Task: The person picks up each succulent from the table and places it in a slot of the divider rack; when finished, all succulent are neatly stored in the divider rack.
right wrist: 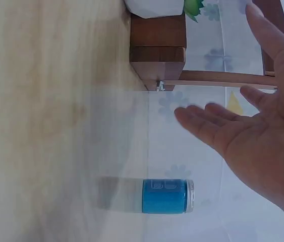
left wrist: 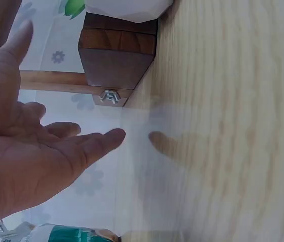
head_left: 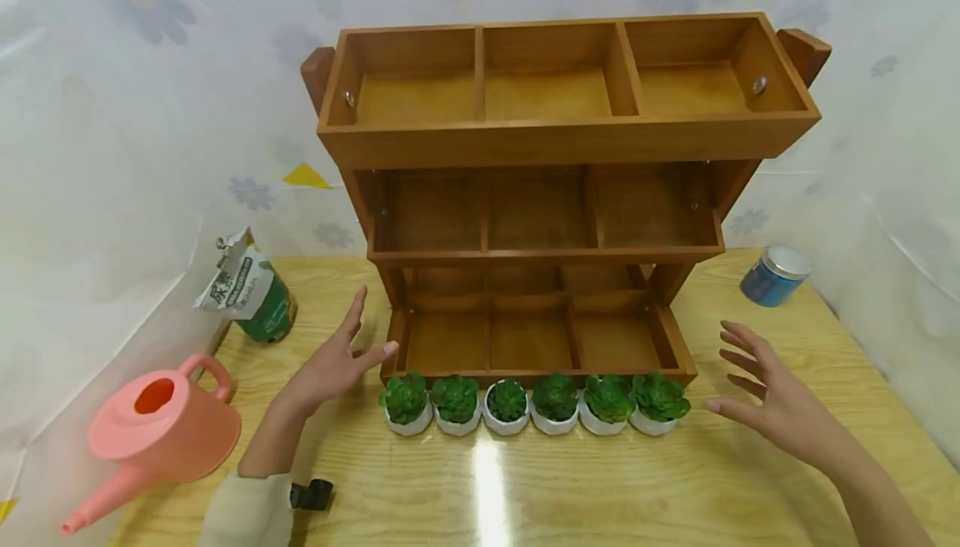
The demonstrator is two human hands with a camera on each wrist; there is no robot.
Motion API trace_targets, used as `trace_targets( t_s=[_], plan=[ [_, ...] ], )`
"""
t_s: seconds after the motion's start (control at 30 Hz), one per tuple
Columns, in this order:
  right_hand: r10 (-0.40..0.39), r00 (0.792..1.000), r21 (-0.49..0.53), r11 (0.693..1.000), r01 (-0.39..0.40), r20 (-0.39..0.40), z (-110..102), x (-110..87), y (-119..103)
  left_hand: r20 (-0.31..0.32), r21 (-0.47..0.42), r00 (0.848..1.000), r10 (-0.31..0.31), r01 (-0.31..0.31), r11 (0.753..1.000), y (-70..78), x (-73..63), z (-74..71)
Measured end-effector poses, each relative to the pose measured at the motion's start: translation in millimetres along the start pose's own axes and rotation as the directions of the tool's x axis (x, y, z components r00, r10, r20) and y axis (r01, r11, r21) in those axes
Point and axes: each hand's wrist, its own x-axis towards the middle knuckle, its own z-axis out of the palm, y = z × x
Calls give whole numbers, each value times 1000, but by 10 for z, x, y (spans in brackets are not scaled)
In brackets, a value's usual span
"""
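Observation:
Several small succulents in white faceted pots [head_left: 506, 407] stand in a row along the front of a three-tier wooden shelf [head_left: 570, 143]. Each tier is split into three compartments, and no pots sit in them. To the left of the lowest tier, my left hand [head_left: 330, 372] hovers with fingers spread and nothing in it. On the opposite side, my right hand [head_left: 776, 401] is held in the air, fingers apart and palm toward the shelf, a little right of the last succulent [head_left: 660, 401]. In both wrist views each palm faces the shelf's bottom end, apart from it.
At the left lies a pink watering can [head_left: 168, 426], its spout toward the front. Behind it stands a green and white bag [head_left: 258, 297] closed with a clip. A blue jar [head_left: 775, 276] with a silver lid is at the back right. Patterned plastic sheeting [head_left: 187, 130] encloses the wooden table [head_left: 390, 497].

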Motion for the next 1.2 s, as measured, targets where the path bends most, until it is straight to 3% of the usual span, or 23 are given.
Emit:
trace_targets(
  t_s=[0.27,0.63,0.93,1.2],
  plan=[
    [99,994,17,995,-100,51,26,-114,19,48,-93,998,-32,36,995,-23,25,25],
    [94,975,43,994,-105,201,151,-54,-42,117,-211,993,-31,56,976,-61,80,89],
    [118,962,-31,993,-114,248,240,55,-40,111,-183,993,-27,47,982,-119,86,117],
    [113,969,-105,990,-92,220,327,63,-47,116,-178,993,-28,49,983,-133,102,112]
  ],
)
